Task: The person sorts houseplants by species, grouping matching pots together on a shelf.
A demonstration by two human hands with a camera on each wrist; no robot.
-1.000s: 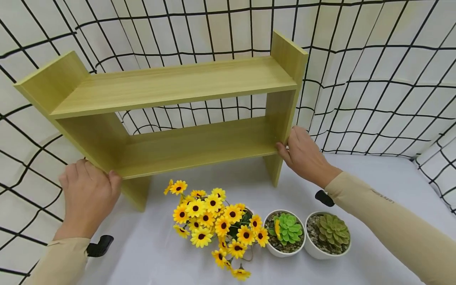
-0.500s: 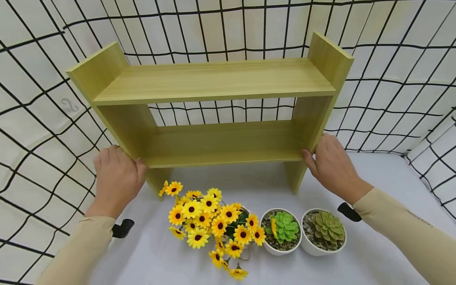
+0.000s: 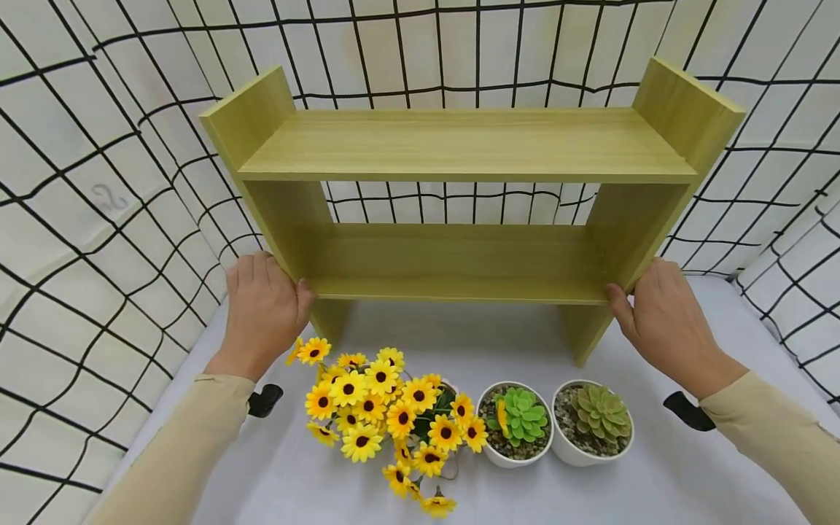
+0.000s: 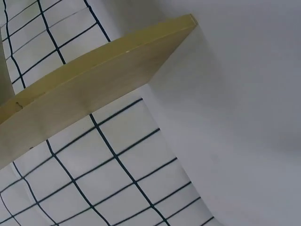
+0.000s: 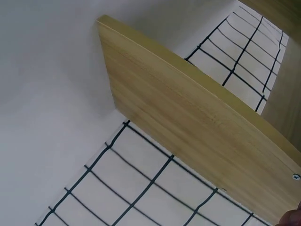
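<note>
A light wooden two-tier shelf [image 3: 459, 146] stands upright at the back of the table. My left hand [image 3: 262, 310] grips its left side panel [image 4: 94, 80] where the lower board meets it, thumb at the board's front edge. On the opposite side my right hand [image 3: 669, 324] holds the right side panel [image 5: 188, 117] at the same height, thumb on the lower board's corner. Both panels' lower ends reach down to the white tabletop in the wrist views. A screw head [image 5: 296, 177] shows on the right panel, and a fingertip of my right hand appears at that view's lower corner.
In front of the shelf are a bunch of yellow artificial sunflowers [image 3: 361, 442], a white pot with a bright green succulent [image 3: 525, 415] and another with a duller green succulent [image 3: 600, 412]. A black-gridded white curtain [image 3: 420, 44] surrounds the white table [image 3: 315, 485].
The shelf has moved right with both hands holding it, and its tilted line has become level with the back. The flowers and pots have stayed in place.
</note>
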